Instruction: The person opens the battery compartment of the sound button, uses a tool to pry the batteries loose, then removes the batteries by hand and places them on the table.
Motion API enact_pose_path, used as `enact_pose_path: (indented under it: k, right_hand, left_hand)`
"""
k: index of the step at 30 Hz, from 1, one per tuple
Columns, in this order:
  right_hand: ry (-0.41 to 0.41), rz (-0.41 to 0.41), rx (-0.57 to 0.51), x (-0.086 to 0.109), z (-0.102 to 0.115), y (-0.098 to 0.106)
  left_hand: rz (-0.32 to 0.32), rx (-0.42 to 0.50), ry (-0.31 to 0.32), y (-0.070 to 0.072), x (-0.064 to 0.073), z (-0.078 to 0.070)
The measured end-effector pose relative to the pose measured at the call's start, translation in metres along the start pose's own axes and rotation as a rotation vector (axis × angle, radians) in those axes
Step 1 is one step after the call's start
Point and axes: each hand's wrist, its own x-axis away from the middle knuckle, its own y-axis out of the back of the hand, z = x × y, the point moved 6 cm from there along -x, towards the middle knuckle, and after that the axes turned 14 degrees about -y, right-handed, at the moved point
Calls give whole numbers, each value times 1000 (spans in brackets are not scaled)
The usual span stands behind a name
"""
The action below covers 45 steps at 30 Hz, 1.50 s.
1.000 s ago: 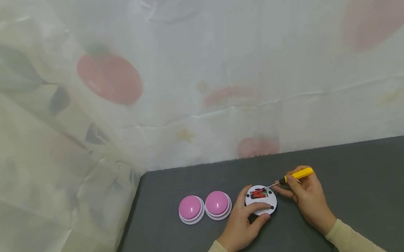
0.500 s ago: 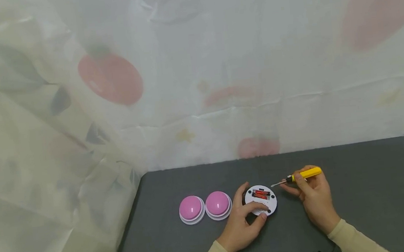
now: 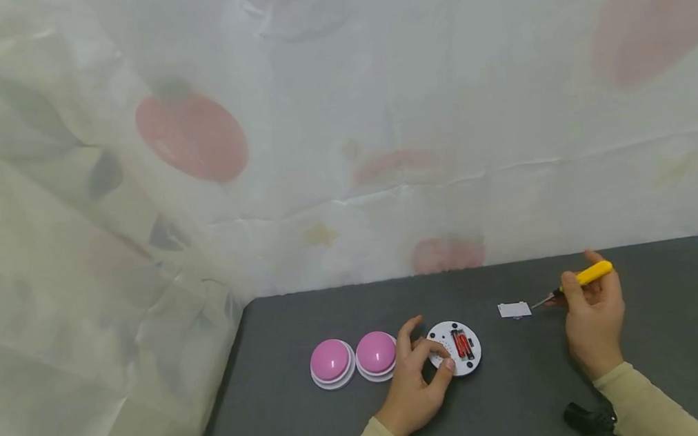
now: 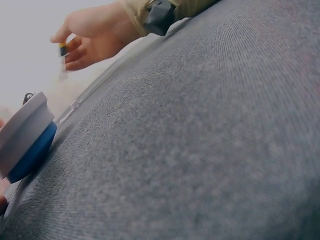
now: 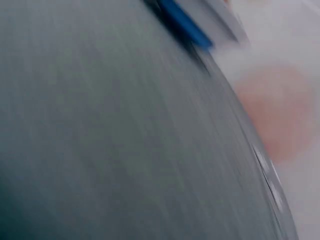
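My left hand (image 3: 410, 386) has its thumb and a bent finger at the left edge of a round push button (image 3: 443, 334) lying upside down, white base up. Two red batteries (image 3: 462, 344) sit in its uncovered compartment. From the left wrist, the button's blue dome (image 4: 35, 152) shows beneath the white base. My right hand (image 3: 597, 321) grips a screwdriver (image 3: 595, 272) by its yellow handle, farther right. Its tip is right at a small white battery cover (image 3: 515, 310) on the table. In the right wrist view the button is blurred and the right hand is out of sight.
Two pink push buttons (image 3: 329, 360) on white bases stand side by side left of the left hand. A black device (image 3: 585, 419) is strapped at the right wrist. The dark grey table (image 3: 676, 328) ends at a pale printed curtain (image 3: 350, 232) behind.
My right hand has moved right with the screwdriver, and the battery cover now shows on the table. The upside-down button has turned clockwise, so its batteries lie nearly upright in view.
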Motion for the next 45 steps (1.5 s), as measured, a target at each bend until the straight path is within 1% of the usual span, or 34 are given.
enact_pose_path:
  k: [1, 4, 5, 6, 8, 10, 12, 14, 17, 19, 22, 25, 30, 36, 39, 42, 44, 45]
  right_hand:
    - [46, -41, 122, -5, 3, 8]
    - [191, -124, 461, -24, 10, 30]
    - [226, -144, 564, -30, 12, 37]
    - [241, -151, 644, -36, 13, 45]
    - [239, -144, 799, -47, 12, 59]
    - [203, -119, 940, -54, 10, 72]
    - [152, -70, 1041, -60, 5, 83]
    - [111, -25, 1108, -64, 1, 90]
    - [57, 39, 1159, -67, -2, 94]
    - [23, 61, 1176, -67, -4, 95]
    - [-19, 70, 1193, -67, -6, 95]
    - [-48, 53, 1206, -68, -8, 96]
    - [-55, 36, 1208, -70, -9, 96]
    - [-46, 40, 1217, -73, -10, 97]
    - [-31, 15, 1228, -73, -9, 98]
    - [-36, -60, 1220, -71, -6, 96]
    - [-4, -110, 1166, -67, -2, 92]
    - [24, -132, 1118, -65, 0, 89]
  left_hand:
    - [-1, -9, -1, 0, 0, 0]
    - [4, -43, 0, 0, 0, 1]
    - [6, -55, 1, 0, -1, 1]
    - [9, -67, 3, 0, 0, 1]
    - [18, -75, 8, 0, 0, 2]
    - [30, -72, 17, 0, 1, 3]
    - [48, -51, 40, 0, 2, 3]
    - [60, -47, 46, 0, 3, 4]
    - [70, -47, 50, 0, 3, 4]
    - [69, -62, 32, 0, 3, 3]
    - [72, -64, 35, 1, 4, 3]
    - [79, -67, 44, 2, 5, 3]
    - [88, -59, 42, 3, 4, 2]
    - [88, -53, 18, 2, 2, 1]
    - [94, -49, 14, 0, 0, 1]
    - [100, -47, 12, -1, -1, 2]
    - [99, -49, 7, -2, -1, 2]
    - [99, -49, 7, -3, -1, 2]
